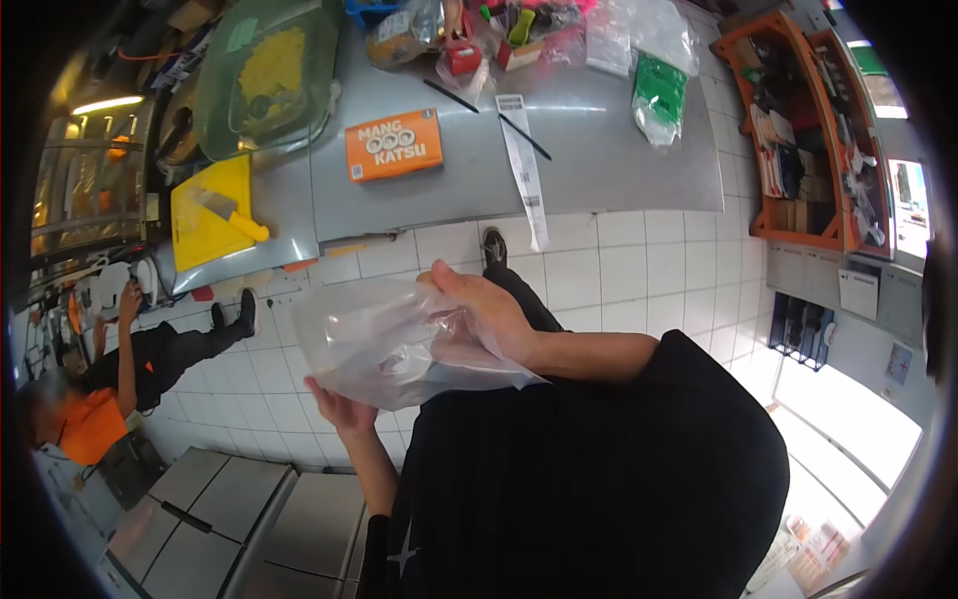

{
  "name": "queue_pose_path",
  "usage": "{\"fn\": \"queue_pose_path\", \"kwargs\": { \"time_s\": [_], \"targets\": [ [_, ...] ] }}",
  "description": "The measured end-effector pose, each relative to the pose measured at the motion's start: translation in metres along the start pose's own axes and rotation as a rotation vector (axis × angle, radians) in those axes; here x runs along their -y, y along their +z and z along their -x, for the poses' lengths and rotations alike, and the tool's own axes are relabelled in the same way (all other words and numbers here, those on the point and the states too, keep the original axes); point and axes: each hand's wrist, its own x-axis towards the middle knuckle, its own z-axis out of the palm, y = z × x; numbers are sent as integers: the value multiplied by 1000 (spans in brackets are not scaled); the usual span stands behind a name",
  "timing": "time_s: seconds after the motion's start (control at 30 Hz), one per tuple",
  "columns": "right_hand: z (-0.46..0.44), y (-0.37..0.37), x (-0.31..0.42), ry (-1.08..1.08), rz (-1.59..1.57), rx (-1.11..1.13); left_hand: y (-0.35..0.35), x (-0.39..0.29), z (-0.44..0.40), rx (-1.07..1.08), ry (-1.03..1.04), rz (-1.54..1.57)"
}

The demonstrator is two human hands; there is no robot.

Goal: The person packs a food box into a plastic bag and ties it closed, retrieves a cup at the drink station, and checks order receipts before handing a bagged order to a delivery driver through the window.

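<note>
A clear plastic bag (374,334) is held in front of my torso, above the tiled floor. My right hand (489,311) grips its right side, thumb on top, with the other fingers showing blurred through the plastic. Whether those fingers are inside the bag or behind it, I cannot tell. My left hand (342,407) holds the bag's lower left edge from below, its palm partly hidden by the plastic. Beyond the bag, on the steel table (449,205), lies an orange box (394,146) marked MANG KATSU. A long printed paper strip (521,170) hangs over the table's front edge.
A yellow cutting board (195,225) carries a yellow-handled knife (232,215). Behind it stands a translucent tub (215,110) with yellow contents. A green packet (660,90) lies at the back right. Another person (110,384) works at the left. An orange shelf (798,140) stands right.
</note>
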Motion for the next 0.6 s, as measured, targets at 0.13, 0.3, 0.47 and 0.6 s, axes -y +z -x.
{"fn": "queue_pose_path", "kwargs": {
  "time_s": [0.13, 0.3, 0.47, 0.6],
  "targets": [
    [-29, -42, -19, -145, 159, -62, -32, -9, -8, -154, 25, -98],
    [-92, -115, -21, -275, 1339, -253, 12, -28, -32, -495, 210, -639],
    [-74, -106, -24, -637, 1302, 4, 59, -1, -53, -401, 61, -1177],
    [-74, -81, -7, -123, 1147, 407, 80, 44, -81, -266, 3, -1451]
  ]
}}
